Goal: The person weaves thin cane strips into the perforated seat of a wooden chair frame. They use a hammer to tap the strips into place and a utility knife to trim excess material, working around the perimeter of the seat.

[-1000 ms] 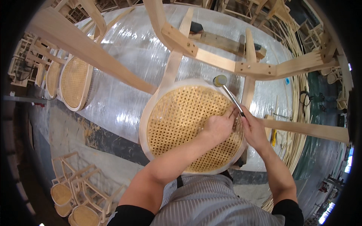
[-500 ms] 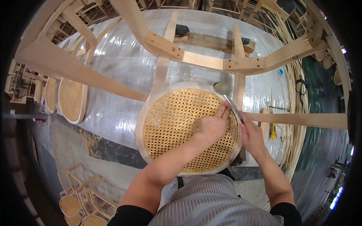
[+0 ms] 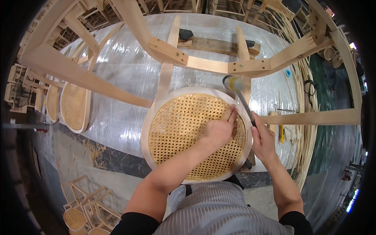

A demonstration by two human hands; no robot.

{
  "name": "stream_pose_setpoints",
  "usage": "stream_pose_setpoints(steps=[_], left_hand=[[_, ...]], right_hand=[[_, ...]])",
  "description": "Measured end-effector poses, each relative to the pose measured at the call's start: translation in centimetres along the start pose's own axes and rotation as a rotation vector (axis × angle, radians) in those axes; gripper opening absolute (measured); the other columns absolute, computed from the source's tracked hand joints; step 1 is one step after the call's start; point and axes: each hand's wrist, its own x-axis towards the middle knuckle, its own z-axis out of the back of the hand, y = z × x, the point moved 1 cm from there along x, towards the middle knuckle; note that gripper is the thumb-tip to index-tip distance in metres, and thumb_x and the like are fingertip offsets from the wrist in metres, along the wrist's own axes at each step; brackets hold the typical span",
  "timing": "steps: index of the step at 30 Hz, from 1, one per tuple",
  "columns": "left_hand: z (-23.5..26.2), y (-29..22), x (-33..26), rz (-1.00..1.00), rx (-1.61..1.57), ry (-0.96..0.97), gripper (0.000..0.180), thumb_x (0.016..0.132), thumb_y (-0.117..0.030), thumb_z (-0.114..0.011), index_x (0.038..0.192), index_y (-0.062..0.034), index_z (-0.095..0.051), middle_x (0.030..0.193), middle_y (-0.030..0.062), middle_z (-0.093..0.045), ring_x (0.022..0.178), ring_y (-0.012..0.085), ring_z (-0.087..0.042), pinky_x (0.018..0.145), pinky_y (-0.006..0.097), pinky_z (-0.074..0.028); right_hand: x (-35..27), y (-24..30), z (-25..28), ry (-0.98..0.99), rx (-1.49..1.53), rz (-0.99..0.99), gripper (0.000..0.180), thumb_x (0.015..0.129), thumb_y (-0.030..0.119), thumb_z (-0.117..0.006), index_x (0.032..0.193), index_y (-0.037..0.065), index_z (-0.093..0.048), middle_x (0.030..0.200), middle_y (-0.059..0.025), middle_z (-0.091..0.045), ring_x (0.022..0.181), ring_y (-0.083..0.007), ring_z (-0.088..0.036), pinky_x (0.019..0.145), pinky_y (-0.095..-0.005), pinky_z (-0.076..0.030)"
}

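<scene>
An upturned wooden chair frame (image 3: 203,64) stands on a plastic-covered table, its round woven cane seat (image 3: 184,133) facing me. My left hand (image 3: 220,129) presses on the cane near the seat's right rim, fingertips at the edge. My right hand (image 3: 263,139) grips the dark handle of a hammer (image 3: 239,94), whose blurred head hovers above the rim at the seat's upper right, close to a chair leg.
Another cane seat (image 3: 73,106) leans at the left of the plastic sheet (image 3: 129,74). Bundles of cane strips (image 3: 303,105) and small hand tools (image 3: 281,133) lie at the right. More chair frames (image 3: 84,203) sit on the floor at lower left.
The hammer head has swung up and looks blurred. My view has tilted, so the seat sits lower in the picture. My left hand stays at the right rim.
</scene>
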Motion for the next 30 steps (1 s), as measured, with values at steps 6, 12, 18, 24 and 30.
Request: stream_pose_setpoints(steps=[6,12,18,24,30], left_hand=[[-0.2,-0.8,0.0,0.038,-0.109,0.054,0.06,0.107,-0.033,-0.053,0.163,-0.0113,-0.044,0.17,0.0043,-0.042,0.088,0.021,-0.078,0.068,0.041,-0.063],[-1.6,-2.0,-0.5,-0.072,-0.15,-0.032,0.06,0.106,-0.032,-0.056,0.161,-0.012,-0.046,0.17,0.0025,-0.042,0.096,0.0216,-0.078,0.067,0.041,-0.063],[-1.6,-2.7,-1.1,-0.061,-0.174,-0.011,0.06,0.103,-0.03,-0.06,0.159,-0.011,-0.048,0.169,0.0024,-0.043,0.088,0.0203,-0.078,0.063,0.04,-0.062],[-2.2,-3.1,-1.3,-0.12,-0.169,-0.055,0.059,0.103,-0.03,-0.062,0.158,-0.0113,-0.05,0.169,0.0034,-0.043,0.08,0.0197,-0.077,0.058,0.04,-0.06],[-2.3,-3.9,-0.8,-0.047,-0.206,-0.065,0.059,0.104,-0.031,-0.06,0.158,-0.0117,-0.05,0.168,0.0028,-0.045,0.068,0.0207,-0.075,0.056,0.039,-0.06]], right_hand=[[-0.2,-4.0,-0.6,0.138,-0.193,-0.077,0.046,0.105,0.012,-0.06,0.151,0.007,-0.057,0.111,-0.0283,-0.073,0.102,-0.0479,-0.071,0.086,-0.0521,-0.057],[0.6,-4.2,-0.4,0.206,-0.131,-0.205,0.048,0.105,0.012,-0.061,0.153,0.009,-0.055,0.107,-0.0303,-0.072,0.1,-0.0479,-0.072,0.084,-0.0498,-0.057],[-2.9,-4.1,0.9,0.112,-0.017,-0.212,0.049,0.105,0.009,-0.061,0.154,0.009,-0.056,0.093,-0.0273,-0.071,0.08,-0.038,-0.073,0.078,-0.0383,-0.056],[-4.7,-3.6,1.5,0.05,-0.03,-0.185,0.043,0.108,0.009,-0.058,0.152,0.004,-0.057,0.099,-0.0165,-0.071,0.078,-0.0175,-0.063,0.075,-0.0308,-0.052],[-4.3,-4.5,1.9,0.094,-0.148,-0.086,0.044,0.106,0.007,-0.061,0.15,0.006,-0.059,0.095,-0.0226,-0.071,0.08,-0.0343,-0.069,0.073,-0.0408,-0.055]])
